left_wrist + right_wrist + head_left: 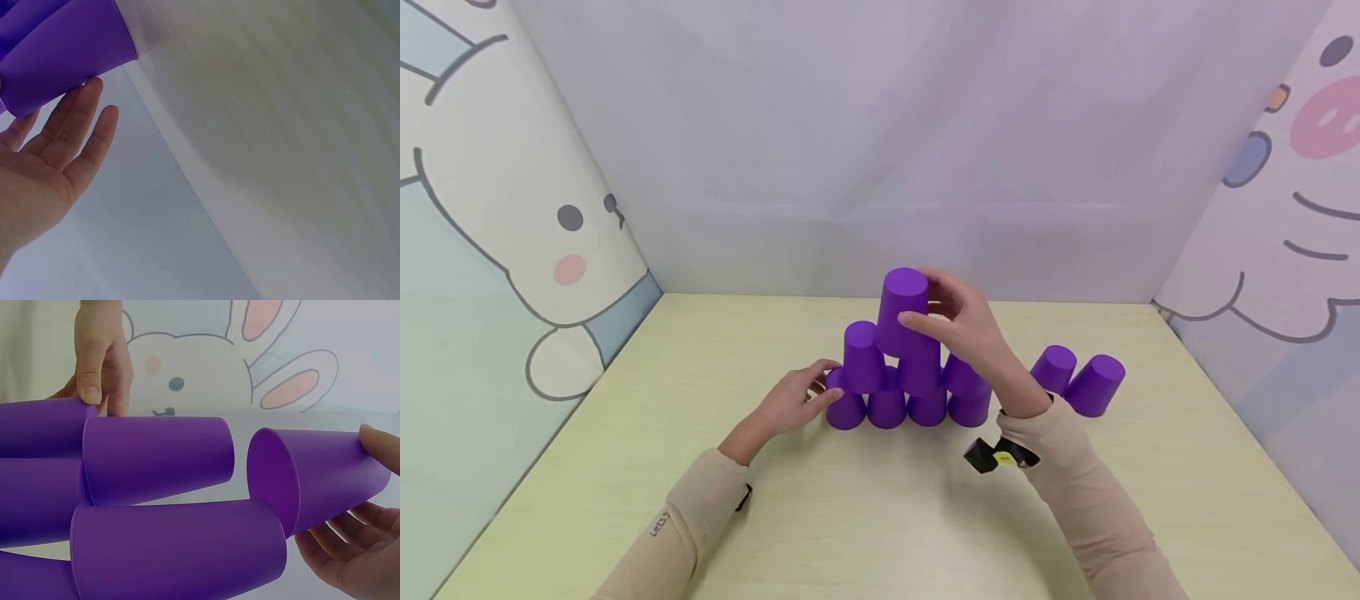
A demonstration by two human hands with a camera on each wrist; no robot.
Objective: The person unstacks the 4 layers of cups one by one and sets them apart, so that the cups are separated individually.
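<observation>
Cups [928,410], all purple and mouth down, make a stack on a pale table [850,525], four in the bottom row and three above. With a clock face centred on that stack in the head view, the right hand [966,327] is at one o'clock, thumb on the near side and fingers behind, gripping a raised cup [901,325] at twelve, over the upper row; I cannot tell whether its rim touches the cups below. At nine, the left hand [793,400] is loosely spread, thumb and fingertips touching the side of the bottom row's leftmost cup [847,413]. Two more cups [1096,386] stand side by side at three, one partly hidden by the right wrist. Wall pictures show a rabbit [572,250] at ten and a pig's snout [1326,117] at two.
</observation>
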